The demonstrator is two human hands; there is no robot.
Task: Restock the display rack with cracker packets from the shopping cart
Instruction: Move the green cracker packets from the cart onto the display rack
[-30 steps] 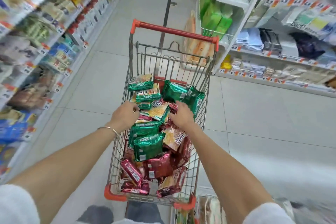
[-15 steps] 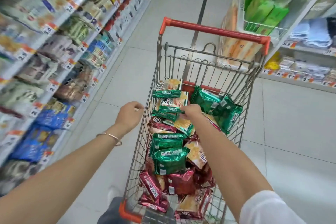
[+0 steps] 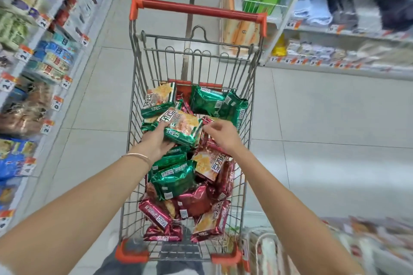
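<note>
Aisle [image 3: 93, 96]: left hand [image 3: 156, 142] grips packet [image 3: 182, 127].

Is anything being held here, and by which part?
The left hand holds a green packet by its left end, from beneath. The right hand is at its right edge; whether it pinches, I cannot tell.

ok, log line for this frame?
step: picking | left hand: holds green cracker packet over pile | right hand: beside packet, grip unclear | shopping cart: full of packets
</note>
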